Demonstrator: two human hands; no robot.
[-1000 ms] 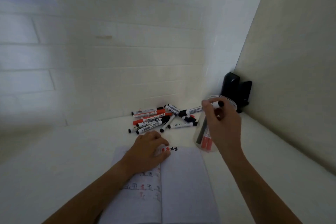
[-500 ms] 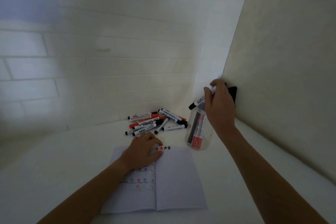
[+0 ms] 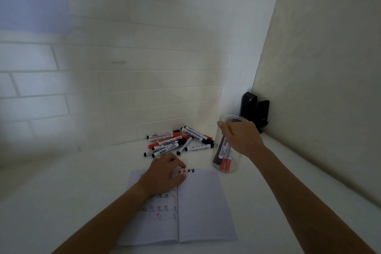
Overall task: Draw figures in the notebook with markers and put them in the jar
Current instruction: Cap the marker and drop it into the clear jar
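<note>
An open notebook (image 3: pixel 203 204) lies on the white table, with small red and black figures (image 3: pixel 188 171) at the top of its right page. My left hand (image 3: pixel 165 175) rests on the left page near the spine, fingers loosely bent and holding nothing. Right of the notebook stands a clear plastic jar (image 3: pixel 234 164) with black and red markers (image 3: pixel 223 158) upright inside. My right hand (image 3: pixel 241 139) is at the jar's mouth, thumb by the rim. Its fingers are hidden behind its back, so I cannot tell whether it still holds a marker.
Several loose black and red markers (image 3: pixel 175 143) lie in a heap beyond the notebook, against the white brick wall. A black device (image 3: pixel 254 109) stands in the corner behind the jar. A beige wall runs along the table's right side.
My right hand carried a black marker up over the jar, then dropped down to the jar's mouth; the marker no longer shows above it. My left hand stayed on the notebook.
</note>
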